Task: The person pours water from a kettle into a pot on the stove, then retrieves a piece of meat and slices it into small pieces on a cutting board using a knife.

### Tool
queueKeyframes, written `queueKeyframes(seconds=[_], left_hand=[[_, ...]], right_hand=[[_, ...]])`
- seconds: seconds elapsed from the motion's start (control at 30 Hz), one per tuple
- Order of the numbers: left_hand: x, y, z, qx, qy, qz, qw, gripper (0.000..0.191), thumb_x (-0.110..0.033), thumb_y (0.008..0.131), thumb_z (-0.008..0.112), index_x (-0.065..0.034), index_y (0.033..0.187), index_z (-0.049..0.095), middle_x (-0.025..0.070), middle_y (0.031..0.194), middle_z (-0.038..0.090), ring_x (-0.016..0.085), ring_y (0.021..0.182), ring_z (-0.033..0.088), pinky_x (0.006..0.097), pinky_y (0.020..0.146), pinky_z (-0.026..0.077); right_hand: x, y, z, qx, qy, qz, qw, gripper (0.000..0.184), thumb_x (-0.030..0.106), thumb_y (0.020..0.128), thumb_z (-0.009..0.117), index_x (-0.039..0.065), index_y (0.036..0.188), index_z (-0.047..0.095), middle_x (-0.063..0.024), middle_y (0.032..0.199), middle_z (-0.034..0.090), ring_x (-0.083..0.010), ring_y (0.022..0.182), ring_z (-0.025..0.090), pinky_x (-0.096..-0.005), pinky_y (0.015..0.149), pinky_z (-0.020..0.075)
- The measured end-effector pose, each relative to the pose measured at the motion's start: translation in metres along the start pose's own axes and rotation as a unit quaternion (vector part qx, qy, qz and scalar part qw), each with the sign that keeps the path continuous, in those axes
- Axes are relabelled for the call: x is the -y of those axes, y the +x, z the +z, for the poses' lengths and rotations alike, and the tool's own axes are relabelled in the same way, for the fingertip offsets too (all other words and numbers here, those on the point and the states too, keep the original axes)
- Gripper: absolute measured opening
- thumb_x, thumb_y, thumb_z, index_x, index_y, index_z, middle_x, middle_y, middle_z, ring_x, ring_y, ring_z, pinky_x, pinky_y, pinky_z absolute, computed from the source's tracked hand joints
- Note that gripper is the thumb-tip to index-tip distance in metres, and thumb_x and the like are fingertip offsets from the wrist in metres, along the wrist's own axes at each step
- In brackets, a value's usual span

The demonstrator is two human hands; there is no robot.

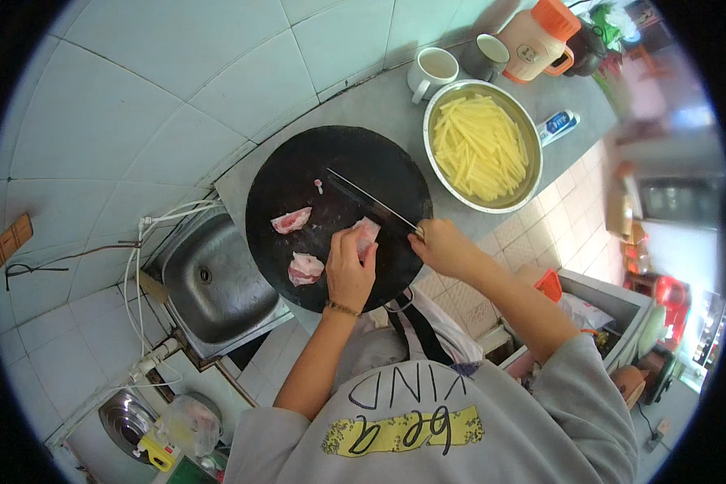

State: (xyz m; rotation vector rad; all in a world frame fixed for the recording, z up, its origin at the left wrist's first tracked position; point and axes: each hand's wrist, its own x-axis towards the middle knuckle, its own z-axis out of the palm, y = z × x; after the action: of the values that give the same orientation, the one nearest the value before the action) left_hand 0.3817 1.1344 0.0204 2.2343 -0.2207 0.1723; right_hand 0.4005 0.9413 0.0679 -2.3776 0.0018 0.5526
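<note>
A round, dark chopping board (363, 157) lies before me on the grey counter. My left hand (348, 272) holds a piece of raw meat (368, 235) against the board, its fingers partly covering the meat. In my right hand (444, 248) is the handle of a kitchen knife (372, 198), mostly hidden by the fingers. The blade is seen nearly edge-on and points to the upper left, just beyond the held meat. Two more chunks, a reddish piece of meat (291, 221) and a paler one (305, 268), rest to the left. A tiny meat scrap (319, 186) lies above them.
Right of the board stands a metal bowl (539, 175) of potato strips (478, 145) in liquid. A white mug (434, 66), a grey mug (485, 57) and an orange-lidded jug (538, 39) line the wall. A steel sink (212, 302) adjoins at left.
</note>
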Motion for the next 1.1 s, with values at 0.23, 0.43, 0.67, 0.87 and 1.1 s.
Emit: queueKeyframes(seconds=[0.23, 0.43, 0.67, 0.87, 1.1], left_hand=[[0.002, -0.005, 0.002, -0.02, -0.009, -0.01, 1.0, 0.032, -0.006, 0.079, 0.072, -0.0002, 0.106, 0.056, 0.0193, 0.11, 0.052, 0.036, 0.089, 0.059, 0.0387, 0.068, 0.052], [0.003, -0.01, 0.005, -0.013, -0.001, 0.003, 1.0, 0.033, -0.007, 0.082, 0.07, 0.0002, 0.11, 0.054, 0.019, 0.104, 0.049, 0.038, 0.09, 0.057, 0.0422, 0.073, 0.05], [0.002, -0.011, 0.004, 0.001, -0.005, -0.009, 1.0, 0.031, -0.008, 0.084, 0.068, -0.0004, 0.11, 0.054, 0.0189, 0.103, 0.049, 0.04, 0.092, 0.056, 0.0432, 0.076, 0.049], [0.004, -0.012, 0.004, 0.007, -0.012, -0.028, 1.0, 0.03, -0.011, 0.087, 0.065, 0.001, 0.111, 0.052, 0.0201, 0.104, 0.048, 0.041, 0.093, 0.057, 0.0437, 0.078, 0.05], [0.001, -0.011, 0.002, 0.003, -0.005, -0.008, 1.0, 0.028, -0.012, 0.088, 0.065, 0.0017, 0.108, 0.051, 0.0206, 0.104, 0.048, 0.041, 0.095, 0.056, 0.0435, 0.08, 0.049]], right_hand=[[0.033, -0.033, -0.024, 0.05, -0.064, 0.027, 0.996, 0.026, 0.017, 0.089, 0.059, -0.007, 0.08, 0.061, -0.0291, 0.071, 0.062, -0.0466, 0.069, 0.062, -0.05, 0.064, 0.0499], [0.026, -0.015, -0.015, 0.088, -0.072, 0.032, 0.993, 0.023, 0.016, 0.085, 0.058, -0.005, 0.079, 0.062, -0.0288, 0.076, 0.065, -0.0451, 0.076, 0.065, -0.0499, 0.068, 0.054], [0.021, 0.023, 0.033, -0.001, -0.024, 0.015, 1.0, 0.028, 0.018, 0.086, 0.059, -0.008, 0.079, 0.065, -0.0319, 0.078, 0.063, -0.046, 0.078, 0.065, -0.0501, 0.068, 0.0532], [0.032, -0.006, -0.009, 0.03, -0.003, -0.007, 1.0, 0.031, 0.02, 0.086, 0.062, -0.009, 0.076, 0.063, -0.0313, 0.075, 0.062, -0.0468, 0.074, 0.063, -0.0499, 0.066, 0.0522], [0.033, -0.018, -0.017, 0.084, -0.063, 0.024, 0.994, 0.029, 0.018, 0.087, 0.06, -0.008, 0.075, 0.063, -0.0311, 0.074, 0.062, -0.0476, 0.073, 0.063, -0.0504, 0.066, 0.0521]])
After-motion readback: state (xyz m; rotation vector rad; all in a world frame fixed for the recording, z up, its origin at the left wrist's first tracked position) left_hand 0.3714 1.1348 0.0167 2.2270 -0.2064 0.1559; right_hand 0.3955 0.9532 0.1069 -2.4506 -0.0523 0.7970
